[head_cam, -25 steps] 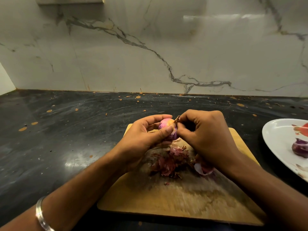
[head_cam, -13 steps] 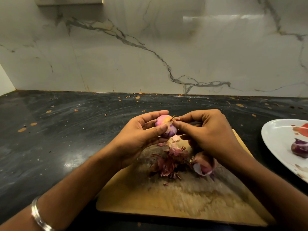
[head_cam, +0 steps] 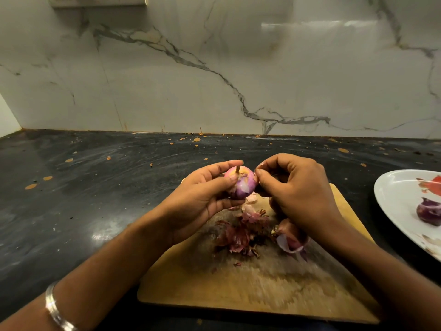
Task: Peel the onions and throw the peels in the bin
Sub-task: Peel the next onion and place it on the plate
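Observation:
My left hand [head_cam: 202,199] holds a small pink-purple onion [head_cam: 241,183] above the far end of the wooden cutting board [head_cam: 214,287], its short brown stem pointing up. My right hand [head_cam: 296,189] has its thumb and forefinger pinched at the onion's right side, on its skin. A heap of dry reddish peels [head_cam: 238,232] lies on the board below the hands. A larger piece of onion skin [head_cam: 290,237] sits beside the heap, partly under my right wrist. No bin is in view.
A white plate [head_cam: 396,206] at the right edge carries a dark purple onion [head_cam: 429,212] and a red scrap. The black countertop [head_cam: 83,199] is speckled with orange spots. A marble wall [head_cam: 214,68] rises behind it.
The onion has been lifted slightly and turned in my left hand, so more of its pale peeled surface shows. My right hand's pinch has shifted from the stem to the onion's right side.

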`<state>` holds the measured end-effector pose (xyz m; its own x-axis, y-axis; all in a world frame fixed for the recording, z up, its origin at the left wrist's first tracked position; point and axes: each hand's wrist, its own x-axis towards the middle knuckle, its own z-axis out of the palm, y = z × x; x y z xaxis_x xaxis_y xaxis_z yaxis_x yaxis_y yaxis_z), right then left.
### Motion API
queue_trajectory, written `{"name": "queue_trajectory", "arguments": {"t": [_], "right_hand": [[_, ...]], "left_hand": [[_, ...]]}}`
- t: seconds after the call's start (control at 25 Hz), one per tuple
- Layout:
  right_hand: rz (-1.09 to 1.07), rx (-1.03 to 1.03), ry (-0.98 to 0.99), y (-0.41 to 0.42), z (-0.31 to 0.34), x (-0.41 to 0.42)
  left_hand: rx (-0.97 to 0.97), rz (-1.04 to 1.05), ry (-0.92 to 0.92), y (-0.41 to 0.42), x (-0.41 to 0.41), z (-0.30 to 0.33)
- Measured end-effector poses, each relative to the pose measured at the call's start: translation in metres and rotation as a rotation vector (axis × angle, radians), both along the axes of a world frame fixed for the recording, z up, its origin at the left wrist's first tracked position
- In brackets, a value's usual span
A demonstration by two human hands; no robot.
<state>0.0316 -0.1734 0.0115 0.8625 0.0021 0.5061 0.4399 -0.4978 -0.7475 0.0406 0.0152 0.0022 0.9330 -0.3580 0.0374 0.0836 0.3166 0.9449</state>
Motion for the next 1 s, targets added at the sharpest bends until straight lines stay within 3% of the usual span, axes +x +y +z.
{"name": "queue_trajectory", "arguments": {"t": [0.32,0.56,0.76,1.0], "right_hand": [[0.14,0.094,0.119,0.0014,0.0039,-0.0021],[0.184,0.295,0.289,-0.0027,0.0067,0.001],[0.119,0.164,0.124,-0.004,0.0079,-0.0005],[0.066,0.057,0.037,-0.0024,0.004,-0.0009]], "left_hand": [[0.035,0.013,-0.019,0.0016,-0.0001,0.0006],[0.01,0.029,-0.025,0.0015,0.0018,-0.0008],[-0.08,-0.019,0.038,0.0019,0.0037,-0.0005],[-0.038,-0.024,-0.007,0.0025,0.0055,-0.0042]]}}
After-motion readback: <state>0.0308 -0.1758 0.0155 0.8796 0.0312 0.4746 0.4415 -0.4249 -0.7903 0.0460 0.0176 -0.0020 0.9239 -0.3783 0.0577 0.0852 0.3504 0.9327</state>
